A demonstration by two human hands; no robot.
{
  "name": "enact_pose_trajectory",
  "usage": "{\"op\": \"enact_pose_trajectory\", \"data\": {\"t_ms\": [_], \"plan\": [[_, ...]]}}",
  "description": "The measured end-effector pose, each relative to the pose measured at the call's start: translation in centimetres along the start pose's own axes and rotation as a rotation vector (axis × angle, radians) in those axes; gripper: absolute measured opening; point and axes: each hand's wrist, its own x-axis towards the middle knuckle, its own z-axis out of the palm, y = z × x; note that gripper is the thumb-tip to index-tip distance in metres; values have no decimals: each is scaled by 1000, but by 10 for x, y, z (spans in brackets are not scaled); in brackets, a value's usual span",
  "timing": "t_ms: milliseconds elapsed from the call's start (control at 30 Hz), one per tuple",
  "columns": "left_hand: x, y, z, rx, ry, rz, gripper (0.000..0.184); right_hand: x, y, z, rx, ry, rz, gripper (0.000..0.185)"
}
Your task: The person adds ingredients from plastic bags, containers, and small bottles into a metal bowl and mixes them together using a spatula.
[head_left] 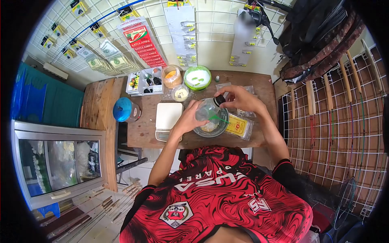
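Over a grey bowl (210,130) on the wooden table, my left hand (189,118) is wrapped round a clear plastic bottle (206,108), which is tilted with its neck to the upper right. The fingers of my right hand (239,98) are closed on the bottle's black cap (219,100). Pale stuff lies in the bowl, and a green utensil (219,118) shows at its right side. Beside the bowl is a yellow packet (238,126) in clear plastic. A white scale (169,116) stands left of my left hand.
Behind are a green bowl of white powder (197,78), an orange-filled jar (172,76), a small cream-filled tub (180,93) and a white organizer (145,82). A blue-lidded container (122,109) stands left. Clear packets (246,90) lie behind my right wrist.
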Motion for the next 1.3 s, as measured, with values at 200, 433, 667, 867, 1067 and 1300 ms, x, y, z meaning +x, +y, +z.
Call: {"op": "enact_pose_trajectory", "data": {"t_ms": [200,433,667,867,1067,1300], "plan": [[-7,-5,-4,-79,97,-9,73,-9,4,0,285,129,-80,41],[-21,-14,-19,-12,10,-19,74,-18,32,33,461,230,54,50],[-30,-12,-27,84,-33,20,75,-23,47,81,451,319,30,51],[-32,-13,-29,127,-78,22,76,-30,42,87,299,233,119,49],[-33,-17,-28,189,-93,31,75,-32,43,87,237,237,187,47],[-37,-21,-29,273,-120,-6,75,-33,44,96,114,276,178,48]]}}
